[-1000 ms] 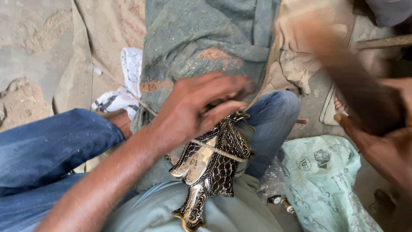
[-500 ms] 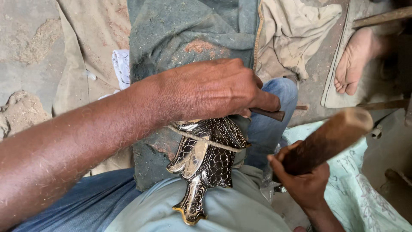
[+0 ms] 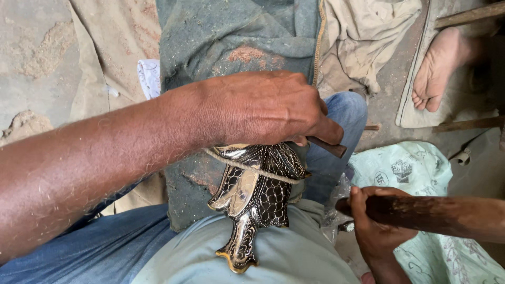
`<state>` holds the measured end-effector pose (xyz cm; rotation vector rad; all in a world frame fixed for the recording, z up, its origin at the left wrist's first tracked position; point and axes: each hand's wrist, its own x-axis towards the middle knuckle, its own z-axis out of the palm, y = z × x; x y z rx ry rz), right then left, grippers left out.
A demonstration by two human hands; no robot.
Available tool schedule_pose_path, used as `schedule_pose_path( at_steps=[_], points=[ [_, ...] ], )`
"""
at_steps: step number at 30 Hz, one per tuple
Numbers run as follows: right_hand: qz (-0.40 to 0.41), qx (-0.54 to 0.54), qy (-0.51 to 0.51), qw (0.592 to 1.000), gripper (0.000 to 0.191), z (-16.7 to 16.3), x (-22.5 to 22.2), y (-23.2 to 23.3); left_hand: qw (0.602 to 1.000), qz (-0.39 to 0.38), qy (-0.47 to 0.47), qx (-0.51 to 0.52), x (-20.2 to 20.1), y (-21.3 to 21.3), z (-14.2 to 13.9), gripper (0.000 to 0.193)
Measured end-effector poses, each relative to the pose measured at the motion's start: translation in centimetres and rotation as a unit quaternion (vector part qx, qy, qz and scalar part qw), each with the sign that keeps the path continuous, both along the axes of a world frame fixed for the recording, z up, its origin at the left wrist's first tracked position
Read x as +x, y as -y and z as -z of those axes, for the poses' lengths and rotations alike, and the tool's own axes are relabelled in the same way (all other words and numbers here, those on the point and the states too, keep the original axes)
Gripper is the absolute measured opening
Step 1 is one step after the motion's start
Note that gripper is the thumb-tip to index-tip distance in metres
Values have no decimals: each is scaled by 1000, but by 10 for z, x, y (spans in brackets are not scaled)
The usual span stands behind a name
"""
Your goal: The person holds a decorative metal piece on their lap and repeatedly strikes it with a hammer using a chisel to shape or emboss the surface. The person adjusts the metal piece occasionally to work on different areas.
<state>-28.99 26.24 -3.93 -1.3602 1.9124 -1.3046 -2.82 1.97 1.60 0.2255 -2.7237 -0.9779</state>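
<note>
Across the lap, on a dusty green cloth (image 3: 221,37) draped over the blue-jeaned knees (image 3: 336,121), lies the metal fish ornament (image 3: 255,194), black with bright engraved scales, its tail pointing toward the body and a cord (image 3: 252,169) stretched over its upper part to pin it down. The left hand (image 3: 263,108) covers the head end of the ornament, its grip pressed together around a slim dark chisel (image 3: 327,147) whose end projects beyond the thumb. The right hand (image 3: 376,226) sits low beside the right thigh, its grip closed around a thick wooden mallet (image 3: 426,213) that runs off toward the right edge of view. For clean work at this step, as a judgement: keep the chisel tip seated on the line being cut, hold the tool steady against the heel of the hand, let the cord and the thigh resist the blow, and strike the chisel head squarely with short, even taps so the tip does not skid across the polished areas. The working surface is the lap itself; no table is visible. Beneath is a rough earthen floor (image 3: 31,63) strewn with beige rags (image 3: 363,37), a printed pale green sack (image 3: 421,168) to the right, and another person's bare foot (image 3: 439,68) resting on a mat at upper right.
</note>
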Motion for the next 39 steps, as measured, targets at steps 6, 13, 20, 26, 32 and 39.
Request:
schedule_pose_path(
  at_steps=[6, 13, 20, 26, 32, 39],
  points=[
    [-24, -11, -41, 999, 28, 13, -3, 0, 1000, 14, 4, 1, -3, 3, 5, 41],
    [-44, 165, -133, 976, 29, 22, 1, 10, 996, -20, -46, 80, 9, -2, -1, 36],
    [6, 224, 181, 958, 36, 55, -5, 37, 871, -214, -269, 351, 42, -41, -42, 14],
    [28, 315, 195, 928, 46, 108, -21, 65, 760, 7, -479, 438, 10, -110, -57, 14],
    [1, 311, 228, 923, 42, 117, -23, 58, 749, 19, -522, 408, 21, -113, -55, 12],
    [-5, 322, 197, 926, 41, 117, -25, 61, 761, 19, -508, 403, 7, -126, -51, 13]
  ],
)
